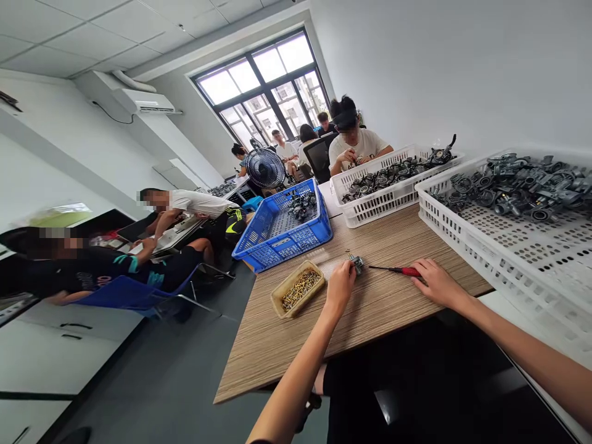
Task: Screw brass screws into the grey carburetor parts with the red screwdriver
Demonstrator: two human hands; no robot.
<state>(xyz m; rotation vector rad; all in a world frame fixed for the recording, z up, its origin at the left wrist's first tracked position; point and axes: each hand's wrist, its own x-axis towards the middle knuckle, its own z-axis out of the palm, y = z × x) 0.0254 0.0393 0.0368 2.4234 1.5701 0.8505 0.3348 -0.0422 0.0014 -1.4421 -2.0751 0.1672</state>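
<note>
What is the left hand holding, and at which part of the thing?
The left hand holds a small grey metal part, pinched at its near side; the exact spot is too small to tell.

The table (272, 351) has brown-and-beige wood-grain stripes. At left sits a bright blue lattice crate (289, 246), at right a white perforated crate (481, 259), and nearer lies a red-and-black screwdriver (402, 271).

Between the left hand (340, 287) and the right hand (437, 282), the wood-grain tabletop (370, 320) leaves room to pass, though a metal fitting (356, 264) and a red-handled screwdriver (393, 269) lie there. A tray of brass screws (298, 288) sits just left; a blue plastic crate (282, 225) and white perforated crates (504, 234) block forward and right.
</note>
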